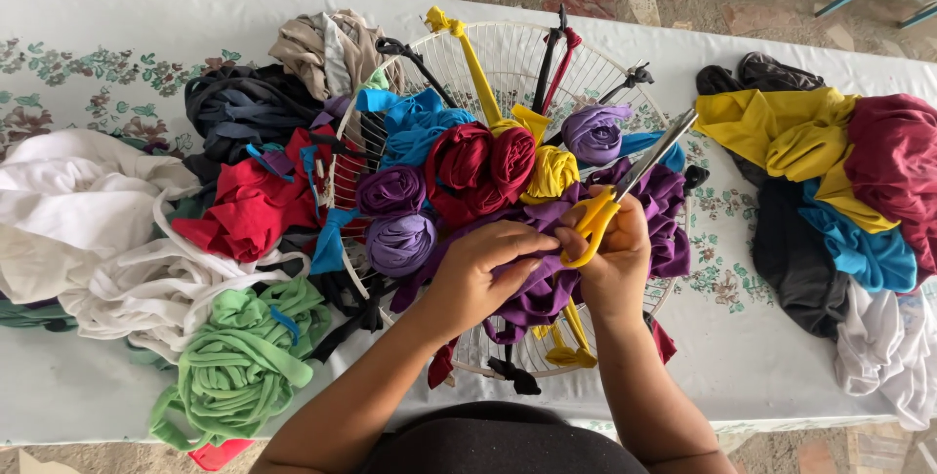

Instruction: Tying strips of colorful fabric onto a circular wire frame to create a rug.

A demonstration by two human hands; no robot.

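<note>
Worktop [117,5] runs across the view, covered by a white cloth with a floral print.

Far left: heap of white cloth [88,230]. Below it, near the front edge, a bundle of green fabric strips [239,362]. Behind these, a red cloth [244,210], a dark grey pile [234,108] and a beige garment [317,49], all crowded against the left side of the frame.

Centre: round white wire frame [508,54] lying flat. Strips in yellow, black, red and blue are knotted around its rim. Rolled fabric rosettes sit on the wires: two purple ones [395,220] at left, a dark red one [478,166], a yellow one [551,171], a lilac one [595,132]. Blue cloth [415,123] bunched behind them.

Left hand [483,269]: grip closed, fingers pinching loose purple fabric [547,293] that lies on the near part of the frame, just beside the right hand.

Right hand [610,259]: grip closed through the yellow handles of a pair of scissors [634,176]. Blades point up and right, over the frame's right side. Cannot tell whether the blades are parted.

Right: second heap, well apart from the frame, with yellow cloth [781,132], maroon cloth [893,157], blue cloth, a black piece [791,249] and white at the far edge.
</note>
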